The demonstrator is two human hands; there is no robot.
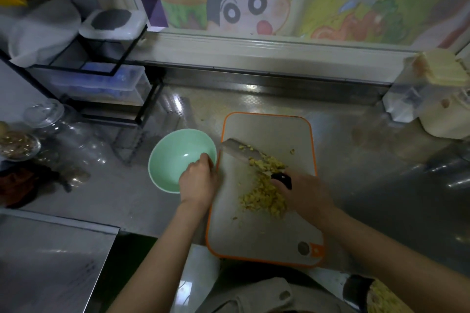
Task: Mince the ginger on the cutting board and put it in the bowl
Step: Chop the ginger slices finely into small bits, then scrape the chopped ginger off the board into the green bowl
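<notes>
- The left hand (197,180) curls its fingers over the near-right rim of the green bowl (173,152), probably to steady it against the cutting board (264,236) for loading.
- The right hand (305,193) is wrapped round the black handle of the knife (239,151). The blade lies low with its tip toward the bowl.
- The minced ginger (264,193) is heaped mid-board, with a few bits on the blade and none visible in the bowl.
- Bowl and board sit on the steel worktop (127,198).

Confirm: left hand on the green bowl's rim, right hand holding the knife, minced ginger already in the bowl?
One error: the head view shows the bowl empty; the minced ginger lies on the cutting board and the knife blade. The left hand on the bowl's rim and right hand holding the knife are right.
</notes>
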